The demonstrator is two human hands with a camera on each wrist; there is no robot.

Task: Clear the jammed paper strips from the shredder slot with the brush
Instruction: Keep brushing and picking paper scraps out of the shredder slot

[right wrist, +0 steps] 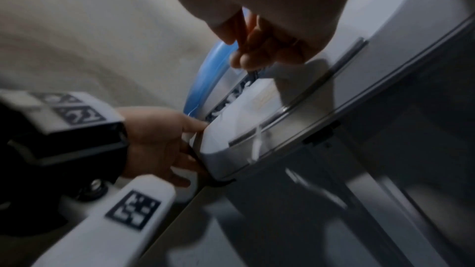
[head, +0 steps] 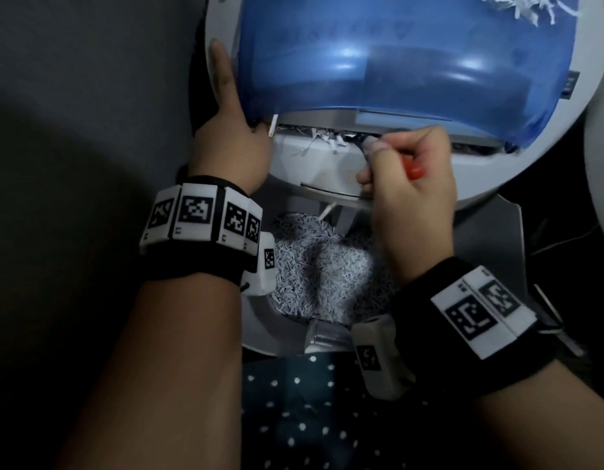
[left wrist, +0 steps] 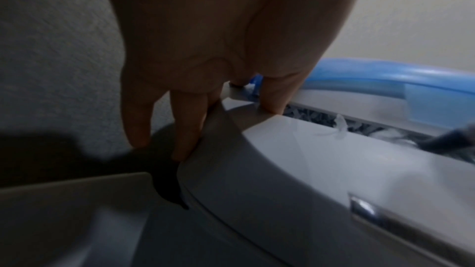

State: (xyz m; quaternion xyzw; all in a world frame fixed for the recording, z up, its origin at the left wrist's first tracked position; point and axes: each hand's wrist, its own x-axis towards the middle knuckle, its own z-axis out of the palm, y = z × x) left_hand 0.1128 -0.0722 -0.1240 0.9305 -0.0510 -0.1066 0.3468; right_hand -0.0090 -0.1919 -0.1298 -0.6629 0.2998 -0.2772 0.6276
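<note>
Right hand [head: 412, 195] has its fingers curled tight round the red-handled brush [head: 414, 171], tip at the slot [head: 327, 135] w/ jammed paper strips [head: 322, 139], left hand [head: 231, 130] flat-fingered bracing the shredder [head: 327, 161] edge; risk: hard jab packs strips deeper or brush slips.

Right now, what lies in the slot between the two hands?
In the head view, loose white paper strips stick out of the shredder slot between the left hand and right hand.

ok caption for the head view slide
Right hand works brush at jammed slot; left hand steadies shredder.
</note>
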